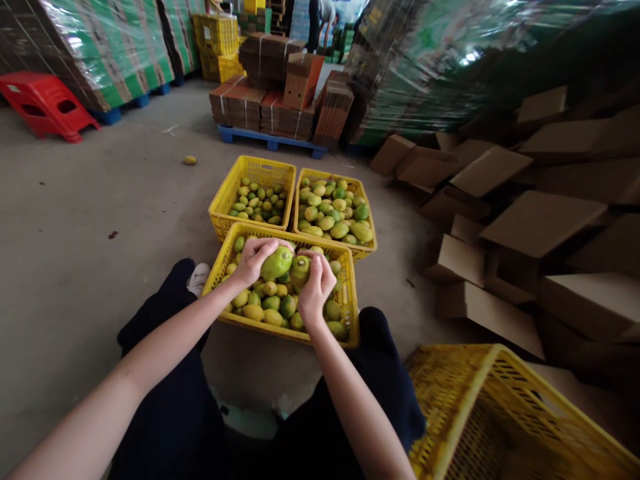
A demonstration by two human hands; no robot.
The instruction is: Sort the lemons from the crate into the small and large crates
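My left hand [257, 259] is closed around a green lemon [277, 264]. Close beside it, my right hand [318, 283] grips another greenish lemon [301, 271], its stem end facing me. Both hands are above the near yellow crate [353, 300], which holds many green and yellow lemons [273, 316]. Behind it stand two more crates: the far left crate [220, 217] has smaller lemons [257, 200] low inside, and the far right crate [373, 233] is filled higher with larger lemons [333, 210].
A yellow crate [450, 400] stands at my lower right. Cardboard boxes [540, 220] are heaped on the right. Flattened cartons [245, 107] sit on a blue pallet [273, 141] ahead. A lone lemon [190, 160] and a red stool [47, 103] are left. A person [325, 17] bends far back.
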